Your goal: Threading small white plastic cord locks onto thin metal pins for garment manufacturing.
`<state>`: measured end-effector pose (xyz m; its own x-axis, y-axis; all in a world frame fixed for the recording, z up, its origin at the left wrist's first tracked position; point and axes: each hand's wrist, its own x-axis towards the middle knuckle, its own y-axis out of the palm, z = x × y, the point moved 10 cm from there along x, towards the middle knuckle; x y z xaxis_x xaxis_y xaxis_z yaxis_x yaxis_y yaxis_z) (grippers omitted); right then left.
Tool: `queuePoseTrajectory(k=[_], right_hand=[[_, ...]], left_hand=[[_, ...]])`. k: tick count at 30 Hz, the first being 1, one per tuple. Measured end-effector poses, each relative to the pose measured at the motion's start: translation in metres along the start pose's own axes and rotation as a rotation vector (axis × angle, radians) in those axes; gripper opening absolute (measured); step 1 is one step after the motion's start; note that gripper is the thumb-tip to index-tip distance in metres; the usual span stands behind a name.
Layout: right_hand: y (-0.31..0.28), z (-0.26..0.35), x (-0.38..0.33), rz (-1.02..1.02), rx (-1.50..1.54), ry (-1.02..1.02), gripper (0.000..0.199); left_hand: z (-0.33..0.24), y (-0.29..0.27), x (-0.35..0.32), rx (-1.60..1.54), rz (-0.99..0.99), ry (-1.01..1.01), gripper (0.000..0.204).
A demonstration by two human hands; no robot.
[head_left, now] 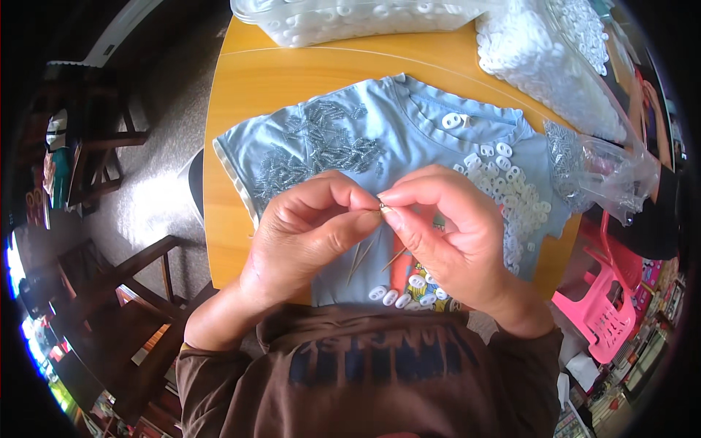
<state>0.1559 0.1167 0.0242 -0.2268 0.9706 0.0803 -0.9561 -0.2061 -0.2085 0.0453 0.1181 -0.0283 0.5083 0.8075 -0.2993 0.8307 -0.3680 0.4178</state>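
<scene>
Over the light blue T-shirt (343, 102) spread on the table, my left hand (303, 230) and my right hand (456, 233) meet fingertip to fingertip. Both are closed in a pinch on a tiny dark metal piece (382, 206), mostly hidden by the fingers. Beyond my left hand lies a scattered pile of small metal springs (321, 142). White plastic pieces with two holes (507, 182) are heaped past my right hand. Several more white pieces (391, 297) lie near the shirt's lower edge. Thin sticks or wires (358, 263) show below the hands.
A clear plastic tub (292, 14) of white pieces stands at the table's far edge. Clear bags of white parts (540, 66) and springs (562, 146) lie at the right. A pink plastic chair (602, 314) is right of the table; dark wooden furniture (139, 277) stands left.
</scene>
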Motion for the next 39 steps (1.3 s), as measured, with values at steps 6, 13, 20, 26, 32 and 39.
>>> queuePoseTrajectory(k=[6, 13, 20, 26, 32, 39], right_hand=[[0.0, -0.003, -0.001, -0.042, 0.013, -0.004, 0.013], [-0.007, 0.015, 0.002, -0.057, -0.264, -0.191, 0.019], [0.0, -0.001, -0.009, -0.012, 0.144, 0.105, 0.014], [0.006, -0.019, -0.023, 0.089, 0.516, 0.399, 0.016], [0.013, -0.033, -0.043, 0.136, 0.829, 0.612, 0.017], [-0.007, -0.052, -0.064, 0.064, 0.886, 0.738, 0.014]], left_hand=[[0.001, 0.001, -0.001, -0.029, -0.066, 0.015, 0.005], [-0.022, -0.005, -0.006, 0.368, -0.162, 0.176, 0.007], [-0.068, 0.034, -0.022, 0.958, -0.145, 0.68, 0.021], [-0.068, 0.058, -0.035, 1.204, -0.117, 0.953, 0.028], [-0.064, 0.076, -0.043, 1.292, -0.078, 1.129, 0.029], [-0.057, 0.097, -0.021, 1.247, 0.113, 0.941, 0.028]])
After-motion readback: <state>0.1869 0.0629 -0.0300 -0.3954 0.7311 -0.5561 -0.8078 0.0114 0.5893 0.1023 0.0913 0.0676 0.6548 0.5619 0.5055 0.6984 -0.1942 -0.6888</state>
